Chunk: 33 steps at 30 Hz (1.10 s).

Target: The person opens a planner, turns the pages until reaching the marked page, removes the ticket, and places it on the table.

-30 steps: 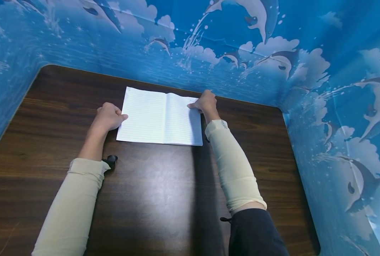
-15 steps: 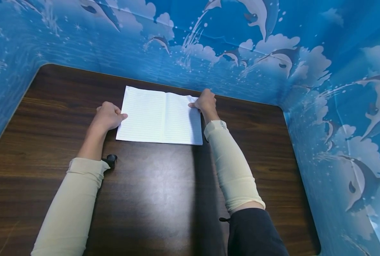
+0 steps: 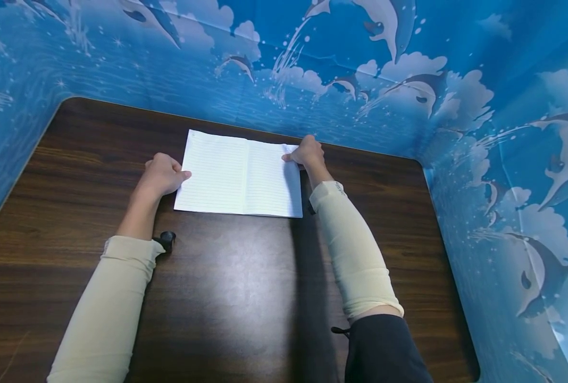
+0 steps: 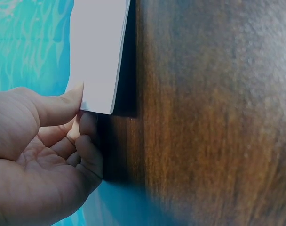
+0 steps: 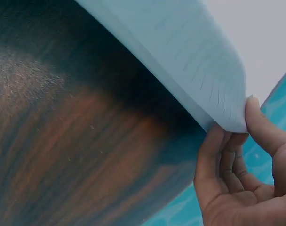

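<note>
Thumb and curled fingers of the left hand (image 3: 161, 174) pinch the left edge of an open, white-paged notebook with ruled lines (image 3: 217, 173). At its opposite edge, near the far corner, the right hand (image 3: 307, 152) pinches too, thumb on top and fingers beneath. The right wrist view shows the paper bowing toward that grip. Between the hands, the notebook sits near the far side of a dark brown wood-grain desk (image 3: 236, 298); both wrist views suggest its edges are raised, though whether the spine touches the wood I cannot tell.

Pale yellow cloth sleeves (image 3: 356, 244) cover the forearms, and a blue, dolphin-printed sheet (image 3: 169, 80) hangs behind the desk.

As I judge it, the holds take in little paper: if the right thumb catches only the upper leaves, the lower ones could slip and fan out. Uneven pulling could crease the bowed corner or strain the fold, and loosening one side first might drop that half or flip pages.
</note>
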Each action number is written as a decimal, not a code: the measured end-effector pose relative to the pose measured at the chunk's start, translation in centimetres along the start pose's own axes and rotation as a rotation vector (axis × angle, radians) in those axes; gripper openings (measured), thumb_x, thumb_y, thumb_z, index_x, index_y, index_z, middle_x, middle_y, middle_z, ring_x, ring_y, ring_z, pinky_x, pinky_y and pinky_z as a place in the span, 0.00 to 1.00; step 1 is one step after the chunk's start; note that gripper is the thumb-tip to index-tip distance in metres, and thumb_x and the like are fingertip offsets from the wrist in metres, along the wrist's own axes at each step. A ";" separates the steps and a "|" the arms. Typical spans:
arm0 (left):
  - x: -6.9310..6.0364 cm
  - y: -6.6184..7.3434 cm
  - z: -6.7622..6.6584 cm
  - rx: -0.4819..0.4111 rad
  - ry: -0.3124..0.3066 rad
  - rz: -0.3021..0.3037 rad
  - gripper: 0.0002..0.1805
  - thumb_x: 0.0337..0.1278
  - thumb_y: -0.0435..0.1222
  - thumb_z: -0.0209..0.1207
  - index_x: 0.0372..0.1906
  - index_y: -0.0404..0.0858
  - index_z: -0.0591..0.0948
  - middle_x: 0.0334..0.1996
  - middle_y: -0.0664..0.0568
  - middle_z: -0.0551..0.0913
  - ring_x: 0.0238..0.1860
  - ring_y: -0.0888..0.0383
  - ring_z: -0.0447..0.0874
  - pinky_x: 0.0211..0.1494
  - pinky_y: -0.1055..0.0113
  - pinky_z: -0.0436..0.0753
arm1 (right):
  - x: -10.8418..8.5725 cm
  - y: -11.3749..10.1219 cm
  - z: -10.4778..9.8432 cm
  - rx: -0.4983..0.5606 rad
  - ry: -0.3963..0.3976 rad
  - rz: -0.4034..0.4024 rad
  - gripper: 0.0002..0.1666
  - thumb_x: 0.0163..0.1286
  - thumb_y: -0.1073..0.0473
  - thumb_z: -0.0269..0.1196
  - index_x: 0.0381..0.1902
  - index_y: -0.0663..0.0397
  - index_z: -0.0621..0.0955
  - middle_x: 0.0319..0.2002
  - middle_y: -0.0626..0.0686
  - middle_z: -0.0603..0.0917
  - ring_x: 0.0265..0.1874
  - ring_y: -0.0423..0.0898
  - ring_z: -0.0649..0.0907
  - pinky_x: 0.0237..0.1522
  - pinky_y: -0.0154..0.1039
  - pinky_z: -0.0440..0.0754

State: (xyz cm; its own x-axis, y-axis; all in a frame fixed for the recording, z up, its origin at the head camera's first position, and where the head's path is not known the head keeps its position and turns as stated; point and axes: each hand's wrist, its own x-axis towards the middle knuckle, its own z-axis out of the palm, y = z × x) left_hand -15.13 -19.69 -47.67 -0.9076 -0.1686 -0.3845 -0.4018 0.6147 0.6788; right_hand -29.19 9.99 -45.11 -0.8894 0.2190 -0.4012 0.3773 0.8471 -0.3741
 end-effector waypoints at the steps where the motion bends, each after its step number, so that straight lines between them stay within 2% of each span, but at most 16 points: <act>1: 0.0 0.0 0.0 -0.002 -0.001 -0.002 0.18 0.81 0.40 0.58 0.35 0.28 0.77 0.58 0.26 0.65 0.55 0.34 0.67 0.47 0.47 0.72 | -0.1 -0.1 -0.3 -0.002 -0.009 0.006 0.38 0.68 0.46 0.77 0.68 0.58 0.77 0.60 0.57 0.85 0.47 0.49 0.89 0.51 0.41 0.89; 5: 0.0 0.0 0.0 -0.004 0.000 -0.004 0.18 0.81 0.40 0.58 0.35 0.28 0.77 0.59 0.25 0.65 0.55 0.33 0.67 0.47 0.46 0.72 | -0.5 -0.5 -1.7 0.062 -0.064 0.045 0.40 0.69 0.49 0.76 0.73 0.59 0.76 0.66 0.57 0.83 0.57 0.50 0.90 0.58 0.41 0.88; 12: -0.1 0.2 0.0 0.011 0.010 -0.011 0.18 0.81 0.39 0.58 0.35 0.27 0.78 0.60 0.24 0.66 0.57 0.32 0.65 0.49 0.44 0.72 | 0.5 -0.6 -3.2 0.237 -0.184 0.125 0.35 0.68 0.54 0.77 0.69 0.57 0.80 0.67 0.56 0.82 0.63 0.50 0.88 0.65 0.41 0.84; 18: -0.1 0.3 0.0 0.013 0.003 -0.026 0.18 0.81 0.40 0.58 0.38 0.27 0.80 0.60 0.24 0.66 0.57 0.32 0.66 0.50 0.42 0.72 | 1.1 -0.2 -3.6 0.315 -0.182 0.130 0.29 0.67 0.58 0.77 0.64 0.58 0.83 0.64 0.55 0.82 0.55 0.48 0.86 0.60 0.39 0.86; 22: -0.1 0.2 0.0 0.012 0.004 -0.018 0.18 0.81 0.40 0.58 0.39 0.26 0.81 0.60 0.25 0.67 0.57 0.32 0.66 0.50 0.42 0.73 | 1.3 0.0 -4.0 0.333 -0.182 0.134 0.29 0.67 0.56 0.77 0.63 0.57 0.83 0.62 0.55 0.84 0.50 0.47 0.87 0.60 0.40 0.87; 27: 0.0 0.1 0.0 0.009 0.003 -0.009 0.18 0.81 0.40 0.58 0.38 0.27 0.81 0.55 0.28 0.68 0.54 0.34 0.67 0.48 0.45 0.72 | 1.3 0.0 -4.5 0.353 -0.186 0.104 0.48 0.64 0.56 0.79 0.78 0.56 0.71 0.67 0.56 0.82 0.54 0.49 0.89 0.59 0.40 0.88; 30: 0.0 0.1 0.0 0.009 0.004 -0.014 0.18 0.81 0.40 0.58 0.39 0.26 0.81 0.55 0.28 0.68 0.54 0.34 0.68 0.47 0.45 0.72 | 1.0 -0.2 -5.1 0.351 -0.185 0.083 0.56 0.64 0.56 0.79 0.83 0.54 0.63 0.69 0.56 0.79 0.55 0.50 0.90 0.59 0.41 0.88; 33: -0.1 0.2 0.0 0.011 0.006 -0.019 0.18 0.81 0.40 0.58 0.39 0.27 0.81 0.57 0.26 0.67 0.55 0.33 0.68 0.47 0.45 0.73 | 0.7 -0.4 -5.5 0.340 -0.181 0.050 0.44 0.64 0.55 0.79 0.74 0.57 0.73 0.59 0.55 0.83 0.47 0.49 0.90 0.59 0.42 0.88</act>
State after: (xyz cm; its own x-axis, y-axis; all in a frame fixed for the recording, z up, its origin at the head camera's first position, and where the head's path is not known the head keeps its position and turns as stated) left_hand -15.12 -19.57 -47.50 -0.9006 -0.1847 -0.3935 -0.4174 0.6200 0.6643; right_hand -31.37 12.42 -40.63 -0.8193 0.1408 -0.5559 0.5101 0.6218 -0.5943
